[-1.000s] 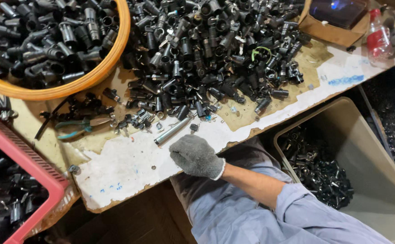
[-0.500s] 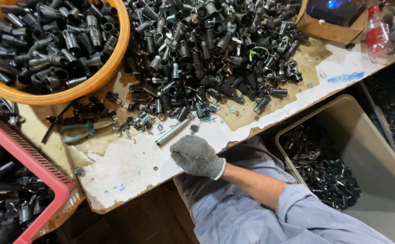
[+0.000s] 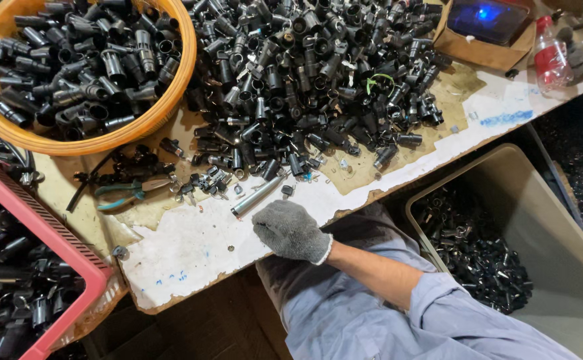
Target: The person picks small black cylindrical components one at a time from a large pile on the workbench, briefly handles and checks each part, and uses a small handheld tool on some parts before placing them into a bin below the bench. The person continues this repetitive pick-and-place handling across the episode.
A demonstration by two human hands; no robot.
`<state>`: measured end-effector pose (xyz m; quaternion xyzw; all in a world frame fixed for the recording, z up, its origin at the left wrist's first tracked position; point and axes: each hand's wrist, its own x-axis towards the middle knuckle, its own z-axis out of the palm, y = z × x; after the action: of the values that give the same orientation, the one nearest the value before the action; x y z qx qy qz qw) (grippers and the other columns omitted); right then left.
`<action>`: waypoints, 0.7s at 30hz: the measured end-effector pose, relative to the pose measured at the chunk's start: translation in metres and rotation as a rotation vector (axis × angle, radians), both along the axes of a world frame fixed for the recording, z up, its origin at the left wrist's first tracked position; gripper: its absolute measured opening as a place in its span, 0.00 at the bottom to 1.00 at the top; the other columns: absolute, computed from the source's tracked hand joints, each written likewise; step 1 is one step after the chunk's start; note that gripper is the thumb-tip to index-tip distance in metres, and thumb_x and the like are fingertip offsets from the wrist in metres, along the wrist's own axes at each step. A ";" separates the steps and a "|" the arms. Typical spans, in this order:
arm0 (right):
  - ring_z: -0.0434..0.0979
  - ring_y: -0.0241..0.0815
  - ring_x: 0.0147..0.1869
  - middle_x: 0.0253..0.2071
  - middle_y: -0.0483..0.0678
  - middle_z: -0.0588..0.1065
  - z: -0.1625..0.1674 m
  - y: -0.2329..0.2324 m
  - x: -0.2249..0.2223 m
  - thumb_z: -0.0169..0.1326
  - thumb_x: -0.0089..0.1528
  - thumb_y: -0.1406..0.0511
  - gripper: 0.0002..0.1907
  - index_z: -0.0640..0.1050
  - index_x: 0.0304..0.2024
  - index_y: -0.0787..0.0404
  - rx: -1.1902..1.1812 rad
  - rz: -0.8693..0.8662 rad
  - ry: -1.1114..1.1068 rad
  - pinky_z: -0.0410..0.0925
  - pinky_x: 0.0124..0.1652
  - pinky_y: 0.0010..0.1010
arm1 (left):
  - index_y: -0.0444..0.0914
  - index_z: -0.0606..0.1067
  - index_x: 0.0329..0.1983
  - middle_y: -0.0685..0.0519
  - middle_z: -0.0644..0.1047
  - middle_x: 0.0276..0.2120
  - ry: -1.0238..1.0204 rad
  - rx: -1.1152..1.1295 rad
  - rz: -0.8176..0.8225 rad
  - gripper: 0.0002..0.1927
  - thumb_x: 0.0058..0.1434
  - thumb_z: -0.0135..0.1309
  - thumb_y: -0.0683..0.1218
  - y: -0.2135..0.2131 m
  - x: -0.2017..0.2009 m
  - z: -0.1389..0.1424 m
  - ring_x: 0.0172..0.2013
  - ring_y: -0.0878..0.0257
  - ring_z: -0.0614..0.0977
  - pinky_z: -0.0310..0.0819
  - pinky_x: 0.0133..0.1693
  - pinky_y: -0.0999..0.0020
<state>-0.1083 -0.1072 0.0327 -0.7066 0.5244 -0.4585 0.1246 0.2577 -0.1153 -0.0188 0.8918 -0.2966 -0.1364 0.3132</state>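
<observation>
Sorting pauses: gloved right hand (image 3: 291, 231), fingers curled together and empty, rests at centre frame; next move calls for grasping the adjacent metal tube (image 3: 257, 195).

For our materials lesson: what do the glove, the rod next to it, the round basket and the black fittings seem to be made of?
Glove: grey knitted fabric, by its ribbed, fuzzy weave.
Rod: probably bare metal, silvery with a dull shine.
Basket: likely moulded plastic, a smooth, even orange rim.
Fittings: glossy black hollow tubes; plastic or coated metal, the look leaves it open.
</observation>
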 end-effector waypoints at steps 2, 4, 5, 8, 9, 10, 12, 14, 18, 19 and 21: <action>0.78 0.51 0.40 0.35 0.48 0.76 0.003 0.001 -0.001 0.60 0.61 0.67 0.05 0.77 0.38 0.59 0.011 -0.002 -0.011 0.71 0.41 0.41 | 0.36 0.72 0.45 0.48 0.70 0.29 0.112 -0.173 0.132 0.12 0.57 0.47 0.38 0.000 -0.008 -0.008 0.23 0.61 0.68 0.61 0.24 0.69; 0.78 0.52 0.39 0.35 0.48 0.76 0.005 0.002 -0.002 0.59 0.61 0.67 0.05 0.77 0.38 0.59 0.024 -0.009 -0.022 0.70 0.40 0.41 | 0.35 0.72 0.45 0.48 0.70 0.29 0.326 -0.504 0.317 0.12 0.57 0.47 0.37 0.003 -0.008 -0.006 0.22 0.62 0.68 0.61 0.23 0.70; 0.77 0.52 0.39 0.35 0.49 0.76 0.006 0.002 -0.003 0.60 0.61 0.67 0.05 0.77 0.38 0.59 0.004 -0.021 -0.020 0.70 0.40 0.41 | 0.35 0.73 0.44 0.48 0.71 0.28 0.443 -0.672 0.375 0.12 0.57 0.47 0.37 0.003 -0.005 -0.004 0.21 0.62 0.68 0.62 0.23 0.70; 0.77 0.53 0.39 0.34 0.50 0.75 0.007 0.006 -0.001 0.60 0.61 0.68 0.05 0.77 0.38 0.59 -0.005 -0.041 -0.048 0.70 0.40 0.41 | 0.35 0.73 0.43 0.49 0.71 0.27 0.751 -1.031 0.401 0.11 0.57 0.48 0.36 0.021 0.018 0.016 0.20 0.64 0.68 0.62 0.22 0.72; 0.77 0.53 0.39 0.33 0.50 0.76 0.006 0.009 0.001 0.61 0.60 0.68 0.05 0.77 0.38 0.59 -0.001 -0.041 -0.056 0.71 0.40 0.41 | 0.35 0.73 0.43 0.49 0.71 0.26 0.829 -1.078 0.365 0.11 0.56 0.48 0.35 0.030 0.019 0.025 0.19 0.64 0.68 0.62 0.21 0.72; 0.77 0.53 0.38 0.33 0.50 0.76 0.006 0.011 0.001 0.61 0.60 0.69 0.06 0.77 0.38 0.59 -0.004 -0.044 -0.057 0.71 0.39 0.41 | 0.35 0.73 0.42 0.49 0.71 0.26 0.911 -1.110 0.317 0.11 0.56 0.48 0.35 0.035 -0.001 0.021 0.19 0.64 0.68 0.62 0.21 0.73; 0.79 0.52 0.39 0.35 0.50 0.77 0.004 0.021 0.001 0.61 0.59 0.71 0.07 0.77 0.39 0.59 -0.071 -0.054 -0.147 0.72 0.40 0.39 | 0.35 0.74 0.42 0.50 0.71 0.25 1.024 -1.033 0.121 0.11 0.56 0.49 0.34 0.044 -0.058 0.013 0.18 0.65 0.68 0.62 0.20 0.74; 0.80 0.50 0.39 0.36 0.50 0.78 0.004 0.037 -0.003 0.61 0.59 0.73 0.08 0.77 0.39 0.60 -0.098 -0.077 -0.224 0.72 0.40 0.37 | 0.36 0.73 0.41 0.51 0.73 0.28 0.974 -0.888 -0.129 0.16 0.50 0.48 0.29 0.050 -0.128 0.008 0.22 0.64 0.75 0.70 0.21 0.70; 0.81 0.46 0.36 0.34 0.50 0.78 0.010 0.078 -0.040 0.61 0.59 0.75 0.07 0.78 0.37 0.61 -0.068 -0.250 -0.246 0.73 0.37 0.32 | 0.35 0.77 0.48 0.53 0.79 0.36 0.446 -0.719 -0.902 0.09 0.64 0.56 0.35 0.031 -0.249 0.019 0.31 0.67 0.77 0.73 0.36 0.69; 0.80 0.45 0.35 0.33 0.51 0.78 0.013 0.089 -0.057 0.61 0.59 0.75 0.07 0.78 0.37 0.61 -0.044 -0.289 -0.224 0.72 0.36 0.32 | 0.36 0.77 0.48 0.51 0.79 0.36 0.299 -0.730 -0.998 0.10 0.63 0.58 0.37 0.027 -0.273 0.026 0.31 0.63 0.78 0.75 0.35 0.68; 0.80 0.46 0.36 0.34 0.51 0.78 0.017 0.099 -0.101 0.61 0.60 0.74 0.06 0.78 0.37 0.62 -0.106 -0.360 -0.153 0.72 0.37 0.33 | 0.39 0.77 0.48 0.48 0.79 0.36 0.041 -0.696 -1.155 0.11 0.62 0.61 0.41 0.018 -0.308 0.040 0.31 0.57 0.80 0.76 0.34 0.63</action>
<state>-0.2088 -0.0079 0.0501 -0.5702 0.6063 -0.5527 0.0430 -0.0507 -0.0978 0.0215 0.4345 -0.7464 -0.1954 0.4647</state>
